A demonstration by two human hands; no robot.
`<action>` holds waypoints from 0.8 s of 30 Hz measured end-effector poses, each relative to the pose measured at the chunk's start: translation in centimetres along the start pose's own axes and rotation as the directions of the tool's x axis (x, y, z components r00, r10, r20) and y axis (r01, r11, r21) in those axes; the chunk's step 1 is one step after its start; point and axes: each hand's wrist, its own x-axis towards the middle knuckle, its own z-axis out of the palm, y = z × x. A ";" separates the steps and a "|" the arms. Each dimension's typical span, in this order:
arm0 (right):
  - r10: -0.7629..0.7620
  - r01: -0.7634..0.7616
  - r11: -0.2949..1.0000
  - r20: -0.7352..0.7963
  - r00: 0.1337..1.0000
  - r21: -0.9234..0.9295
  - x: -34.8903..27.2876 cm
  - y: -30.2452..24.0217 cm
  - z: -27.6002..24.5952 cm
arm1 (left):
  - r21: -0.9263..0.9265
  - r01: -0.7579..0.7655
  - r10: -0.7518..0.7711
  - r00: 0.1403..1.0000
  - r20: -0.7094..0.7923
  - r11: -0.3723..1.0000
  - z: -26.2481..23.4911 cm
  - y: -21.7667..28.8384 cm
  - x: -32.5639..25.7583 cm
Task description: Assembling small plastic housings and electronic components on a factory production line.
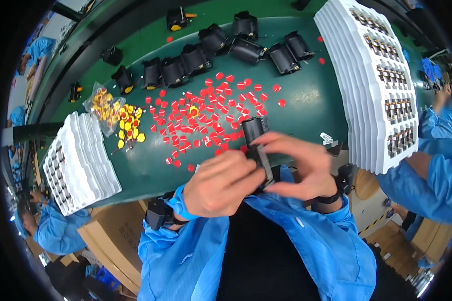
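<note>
Between my two hands, above the near edge of the green table, is a black plastic housing (254, 131), tilted, with its hollow end pointing away from me. My left hand (225, 181) is closed on its near left side, fingers bent against it. My right hand (302, 168) grips it from the right, thumb and fingers on either side, slightly blurred. Whatever lies under the left fingertips is hidden. Just beyond the housing, many red round stickers (206, 113) are scattered over the table. One yellow piece with a red centre (194, 112) lies among them.
Several black housings (195, 58) line the table's far side. Yellow and red parts (130, 123) lie beside a clear plastic bag (104, 106) at left. White trays (93, 155) stand left; a tall stack of white trays (371, 85) with small metal parts stands right. Co-workers sit at both sides.
</note>
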 end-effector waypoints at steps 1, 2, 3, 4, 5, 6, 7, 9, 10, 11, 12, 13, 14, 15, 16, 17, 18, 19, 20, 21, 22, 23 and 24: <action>0.029 -0.005 0.989 -0.161 0.986 0.146 -0.8 0.7 -0.3 | -0.002 0.011 -0.011 1.000 -0.002 1.000 0.2 0.0 0.8; 0.080 0.014 0.958 -0.313 0.946 0.285 -1.4 1.1 -0.4 | 0.080 0.204 -0.201 0.979 -0.038 0.976 0.1 0.2 1.8; 0.081 0.042 0.955 -0.397 0.914 0.293 -1.5 1.4 -1.1 | 0.154 0.389 -0.379 0.921 -0.090 0.908 0.2 0.2 2.6; 0.082 0.071 0.951 -0.470 0.879 0.300 -1.5 1.7 -1.5 | 0.154 0.401 -0.389 0.916 -0.101 0.903 1.2 -0.4 2.4; 0.089 0.064 0.951 -0.466 0.881 0.302 -1.5 2.0 -1.5 | 0.235 0.436 -0.430 0.899 -0.079 0.869 2.6 -1.7 1.6; 0.091 0.060 0.951 -0.459 0.884 0.304 -1.4 2.4 -1.4 | 0.313 0.461 -0.468 0.882 -0.055 0.830 3.5 -2.7 1.3; 0.078 0.050 0.955 -0.412 0.908 0.292 -1.2 2.6 -1.2 | 0.272 0.444 -0.446 0.893 -0.059 0.854 3.8 -3.1 0.9; 0.066 0.038 0.955 -0.337 0.939 0.294 -1.0 2.6 -0.8 | 0.182 0.459 -0.456 0.888 -0.064 0.870 3.4 -2.5 0.5; 0.069 0.033 0.955 -0.331 0.941 0.294 -0.9 2.6 -0.8 | 0.092 0.465 -0.461 0.885 -0.063 0.880 3.0 -2.1 0.6; 0.015 0.071 0.961 -0.308 0.951 0.266 -0.7 2.7 -0.8 | 0.089 0.470 -0.465 0.883 -0.067 0.878 2.4 -1.7 0.8; -0.040 0.111 0.964 -0.280 0.959 0.240 -0.5 2.8 -0.7 | 0.065 0.460 -0.459 0.888 -0.029 0.885 1.7 -1.3 1.0; -0.034 0.117 0.958 -0.301 0.953 0.260 0.1 2.3 -0.2 | 0.041 0.451 -0.451 0.892 0.009 0.892 1.3 -1.0 1.2; -0.034 0.115 0.958 -0.293 0.956 0.262 0.3 2.0 -0.4 | 0.040 0.455 -0.456 0.890 0.001 0.889 1.1 -0.8 1.2; -0.060 0.101 0.982 -0.241 0.969 0.161 0.5 1.9 -0.6 | 0.072 0.411 -0.411 0.912 -0.023 0.909 0.9 -0.8 1.3; -0.081 0.093 0.994 -0.186 0.979 0.057 0.6 1.7 -0.7 | 0.106 0.366 -0.363 0.931 -0.045 0.925 0.7 -0.7 1.3; -0.082 0.094 0.994 -0.180 0.980 0.058 0.9 1.5 -0.7 | 0.106 0.369 -0.365 0.930 -0.051 0.924 0.4 -0.6 1.3; -0.113 0.121 0.992 -0.183 0.977 0.031 1.1 1.2 -0.7 | 0.137 0.374 -0.369 0.927 -0.063 0.917 0.2 -0.4 1.3; -0.145 0.148 0.989 -0.185 0.972 0.005 1.3 1.0 -0.7 | 0.168 0.380 -0.372 0.925 -0.074 0.910 0.0 -0.3 1.3; -0.146 0.148 0.989 -0.178 0.973 0.001 1.4 1.0 -0.7 | 0.165 0.380 -0.372 0.925 -0.081 0.910 -0.2 -0.2 1.2; -0.152 0.149 0.988 -0.158 0.976 -0.026 1.4 0.9 -0.8 | 0.173 0.379 -0.370 0.925 -0.085 0.909 -0.5 0.1 1.0; -0.157 0.151 0.987 -0.137 0.978 -0.052 1.4 0.8 -0.8 | 0.179 0.379 -0.368 0.925 -0.089 0.908 -0.6 0.2 1.0; -0.158 0.152 0.987 -0.129 0.979 -0.056 1.5 0.8 -0.8 | 0.177 0.380 -0.368 0.925 -0.098 0.908 -0.8 0.3 1.1; -0.132 0.124 0.989 -0.112 0.985 -0.075 1.5 0.8 -0.7 | 0.178 0.376 -0.363 0.926 -0.100 0.910 -1.1 0.4 1.1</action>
